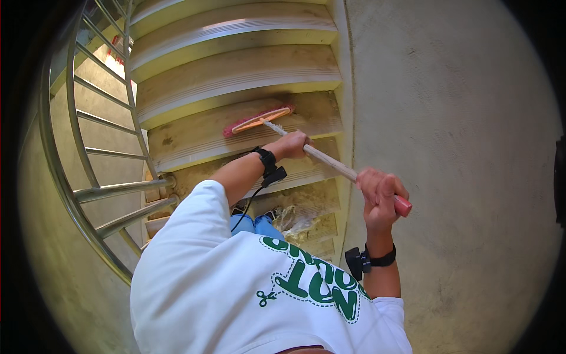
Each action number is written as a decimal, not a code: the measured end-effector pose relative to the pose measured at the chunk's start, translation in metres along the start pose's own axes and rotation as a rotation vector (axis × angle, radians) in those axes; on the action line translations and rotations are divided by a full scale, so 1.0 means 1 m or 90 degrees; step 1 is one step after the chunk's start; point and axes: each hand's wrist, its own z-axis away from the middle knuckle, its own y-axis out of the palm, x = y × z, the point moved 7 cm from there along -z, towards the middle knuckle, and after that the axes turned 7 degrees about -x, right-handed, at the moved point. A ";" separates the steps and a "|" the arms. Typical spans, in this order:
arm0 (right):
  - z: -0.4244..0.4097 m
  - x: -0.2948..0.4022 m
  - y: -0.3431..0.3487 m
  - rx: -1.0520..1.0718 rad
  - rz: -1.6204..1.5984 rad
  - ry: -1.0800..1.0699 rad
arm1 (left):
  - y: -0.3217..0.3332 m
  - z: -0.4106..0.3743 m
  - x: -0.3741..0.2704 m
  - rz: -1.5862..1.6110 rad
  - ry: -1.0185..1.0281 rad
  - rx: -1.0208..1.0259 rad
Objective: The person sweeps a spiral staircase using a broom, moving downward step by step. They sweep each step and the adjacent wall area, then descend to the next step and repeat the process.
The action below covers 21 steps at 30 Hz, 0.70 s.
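Note:
A broom with an orange head and pink bristles [258,121] rests on a stair tread [190,132], its head lying at a slant across the step. Its pale handle [331,163] runs down to the right and ends in a red grip. My left hand [295,144] is closed around the handle near the head. Higher up the handle, just before the red end, my right hand [381,194] is wrapped around it. Dark stains mark the tread beside the bristles.
Curved stairs rise ahead. A metal railing [57,163] bends along the left, and a plain wall [442,132] stands close on the right. A crumpled clear plastic bag [295,223] lies on the steps beside my shoes [274,213]. A black cable hangs from my left wrist device.

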 end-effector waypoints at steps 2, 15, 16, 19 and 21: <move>-0.003 0.012 -0.011 0.025 -0.016 -0.018 | 0.006 -0.003 -0.011 0.004 0.033 -0.007; -0.024 -0.017 -0.080 -0.039 0.033 0.002 | 0.060 -0.058 -0.007 0.032 -0.012 -0.016; -0.022 -0.006 -0.083 -0.049 0.027 0.009 | 0.070 -0.062 -0.017 0.027 -0.003 0.028; -0.032 0.024 -0.088 -0.074 0.018 0.005 | 0.074 -0.077 -0.042 0.023 0.028 0.106; -0.043 0.038 -0.085 -0.086 0.029 -0.014 | 0.067 -0.086 -0.057 0.044 0.046 0.091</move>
